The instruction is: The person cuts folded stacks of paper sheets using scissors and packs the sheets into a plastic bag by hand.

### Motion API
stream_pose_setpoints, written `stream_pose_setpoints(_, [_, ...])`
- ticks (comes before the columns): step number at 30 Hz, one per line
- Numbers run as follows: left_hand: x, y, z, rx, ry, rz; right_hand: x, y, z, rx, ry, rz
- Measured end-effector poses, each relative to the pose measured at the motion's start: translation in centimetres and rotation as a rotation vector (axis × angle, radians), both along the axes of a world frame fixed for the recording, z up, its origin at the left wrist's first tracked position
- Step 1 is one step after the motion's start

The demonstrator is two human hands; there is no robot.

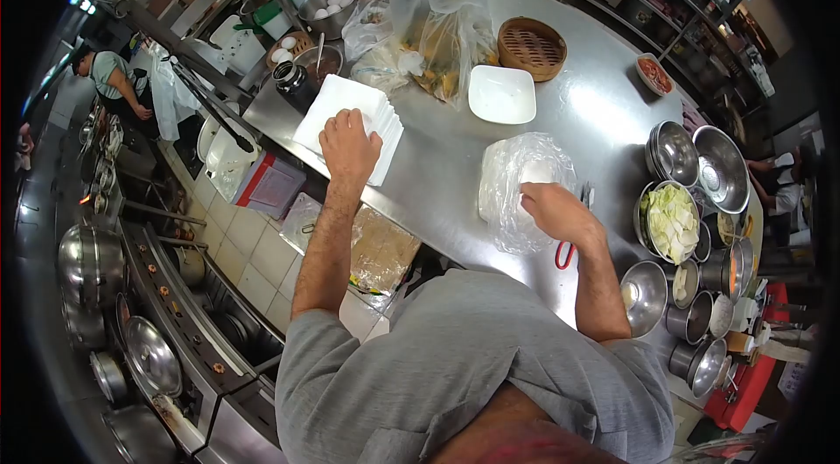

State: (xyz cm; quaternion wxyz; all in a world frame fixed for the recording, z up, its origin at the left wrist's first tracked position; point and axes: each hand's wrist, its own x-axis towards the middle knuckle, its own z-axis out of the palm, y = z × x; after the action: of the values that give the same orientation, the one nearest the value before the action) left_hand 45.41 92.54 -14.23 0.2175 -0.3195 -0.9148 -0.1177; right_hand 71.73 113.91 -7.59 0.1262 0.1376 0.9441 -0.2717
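My left hand (pixel 350 147) rests on a stack of white square dishes (pixel 328 105) at the left edge of the steel table, its fingers curled over the top one and the thumb to the side. My right hand (pixel 562 215) is at a clear plastic bag (pixel 512 193) with something white inside, its fingers closed at the bag; the fingertips are partly hidden. Just beside that wrist lie red-handled scissors (pixel 565 254). Beyond the bag stands a white square bowl (pixel 501 97), close to a round bamboo steamer (pixel 532 46).
Filled plastic bags (pixel 446 44) stand at the table's back. Metal bowls (pixel 722 168), one holding cut cabbage (pixel 672 221), crowd the right side. A dark open jar (pixel 293 83) sits by the dishes. Stoves (pixel 175 307) line the left; a person (pixel 118 79) works there.
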Motion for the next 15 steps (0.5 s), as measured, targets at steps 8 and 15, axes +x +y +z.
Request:
stream_pose_setpoints(8, [-1.2, -0.1, -0.1, -0.143, 0.001, 0.005, 2.5, -1.2, 3.4, -0.179, 0.375, -0.081])
stream_pose_setpoints(15, [-1.6, -2.0, 3.1, 0.097, 0.1, 0.058, -3.0, -3.6, 2.8, -0.644, 0.673, -0.112])
